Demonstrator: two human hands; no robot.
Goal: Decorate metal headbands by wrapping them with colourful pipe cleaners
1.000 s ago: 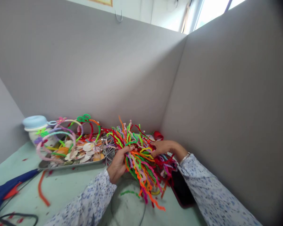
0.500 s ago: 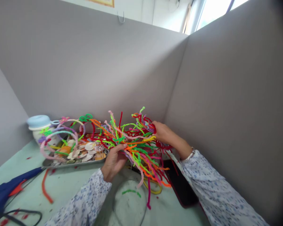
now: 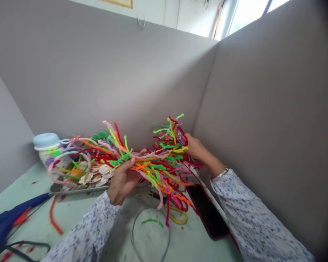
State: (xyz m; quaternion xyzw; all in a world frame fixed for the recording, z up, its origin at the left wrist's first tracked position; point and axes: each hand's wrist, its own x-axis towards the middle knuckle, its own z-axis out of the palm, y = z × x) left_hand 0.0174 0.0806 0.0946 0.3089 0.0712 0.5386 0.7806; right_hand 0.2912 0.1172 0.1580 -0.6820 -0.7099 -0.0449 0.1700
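A big tangled bunch of many-coloured pipe cleaners (image 3: 155,169) stretches between my two hands above the table. My left hand (image 3: 125,178) is closed round its left part, thumb on top, with pink, green and orange ends sticking up past it. Farther right, my right hand (image 3: 196,149) grips another clump of the pipe cleaners, mostly red, green and purple; its fingertips are partly hidden. Orange, green and pink ends hang below the bunch. Under them lie a thin wire hoop (image 3: 133,233) and a short green pipe cleaner (image 3: 152,221).
Left, a metal tray (image 3: 82,190) holds round discs and fuzzy headbands (image 3: 54,174). Behind it stands a white jar (image 3: 45,145) with a blue lid. A blue glue gun (image 3: 19,211) and a black phone (image 3: 209,213) lie on the table. Grey partitions (image 3: 112,72) enclose it.
My left hand has moved left with its part of the bunch, and my right hand slightly right. The bunch is stretched wider, with a gap between the upper clumps.
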